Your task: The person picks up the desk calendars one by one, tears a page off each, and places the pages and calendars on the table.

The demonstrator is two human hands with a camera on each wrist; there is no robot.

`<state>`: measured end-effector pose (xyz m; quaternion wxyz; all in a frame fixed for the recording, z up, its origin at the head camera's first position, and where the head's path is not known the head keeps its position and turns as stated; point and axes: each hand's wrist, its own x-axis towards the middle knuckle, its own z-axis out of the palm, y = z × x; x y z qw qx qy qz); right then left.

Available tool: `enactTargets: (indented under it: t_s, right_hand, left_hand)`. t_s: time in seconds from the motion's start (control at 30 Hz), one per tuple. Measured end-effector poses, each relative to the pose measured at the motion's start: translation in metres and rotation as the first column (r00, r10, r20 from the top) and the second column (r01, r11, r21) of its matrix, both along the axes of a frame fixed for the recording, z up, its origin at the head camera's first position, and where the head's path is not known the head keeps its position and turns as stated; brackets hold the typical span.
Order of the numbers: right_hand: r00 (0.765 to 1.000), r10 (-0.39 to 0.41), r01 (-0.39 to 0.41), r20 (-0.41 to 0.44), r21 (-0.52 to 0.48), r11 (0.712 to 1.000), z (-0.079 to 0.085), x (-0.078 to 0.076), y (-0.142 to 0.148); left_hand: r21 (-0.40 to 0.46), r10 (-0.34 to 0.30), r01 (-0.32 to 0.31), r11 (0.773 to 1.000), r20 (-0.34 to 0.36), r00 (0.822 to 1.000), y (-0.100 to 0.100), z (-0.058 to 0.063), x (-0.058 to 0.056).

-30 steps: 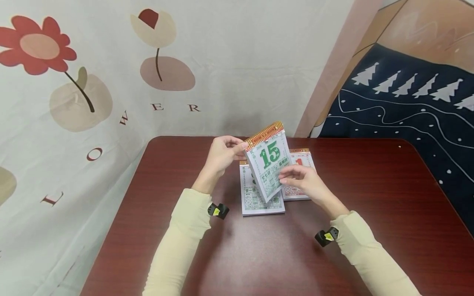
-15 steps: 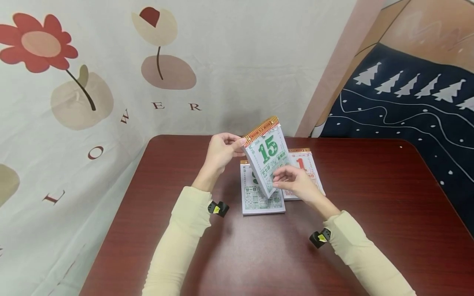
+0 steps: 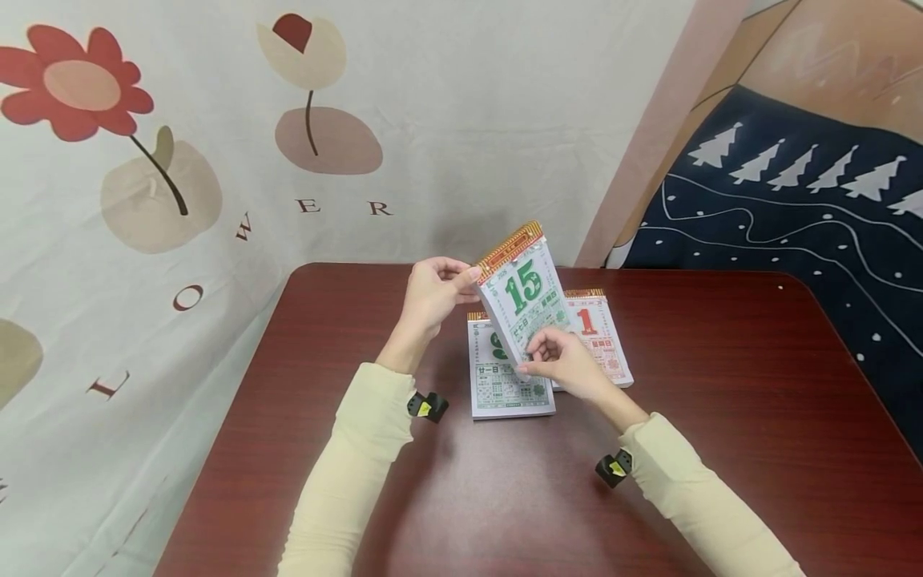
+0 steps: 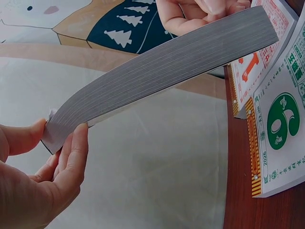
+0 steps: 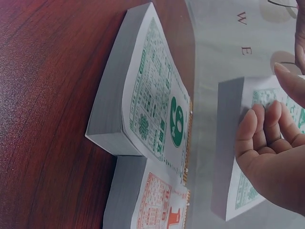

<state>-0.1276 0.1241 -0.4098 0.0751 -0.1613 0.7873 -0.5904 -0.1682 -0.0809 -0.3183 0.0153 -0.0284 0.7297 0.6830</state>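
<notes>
My left hand pinches the top left corner of a tear-off calendar with a green "15", between thumb and fingers. The calendar is raised and tilted, and its page block bends slightly in the left wrist view. My right hand is at the calendar's lower front, fingers loosely curled and thumb apart from them in the right wrist view. Contact with the page is unclear. Beneath lies a second calendar with a green "9", partly hidden. Beside it lies a third calendar with a red "1".
Both lower calendars lie side by side on the dark red wooden table. A pale flower-printed cloth hangs behind the table. At the right hangs a dark blue cloth with white trees. Each sleeve carries a small black wrist camera.
My right hand has moved left and down across the calendar's face to its lower left part. The held calendar has risen slightly. My left hand keeps its pinch.
</notes>
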Motion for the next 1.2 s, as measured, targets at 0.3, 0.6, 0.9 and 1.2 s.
enactTargets:
  t_s: [0.3, 0.6, 0.9, 1.2]
  right_hand:
    - [1.0, -0.022, 0.022, 0.009, 0.048, 0.999, 0.005, 0.003, -0.007]
    - [1.0, 0.005, -0.006, 0.012, 0.082, 0.997, 0.034, 0.014, -0.013]
    - [0.999, 0.041, -0.043, 0.021, 0.091, 0.995, 0.011, 0.003, -0.004]
    - [0.995, 0.094, -0.091, -0.029, 0.092, 0.992, 0.001, -0.001, 0.004]
  left_hand:
    - [0.004, 0.006, -0.006, 1.0, 0.0, 1.0, 0.001, 0.0, 0.0]
    - [-0.01, 0.004, -0.004, 1.0, 0.008, 1.0, 0.001, 0.001, 0.001]
    - [-0.001, 0.002, -0.002, 1.0, 0.021, 1.0, 0.001, 0.0, 0.001]
    - [-0.001, -0.005, 0.005, 1.0, 0.032, 0.999, 0.001, -0.001, 0.001]
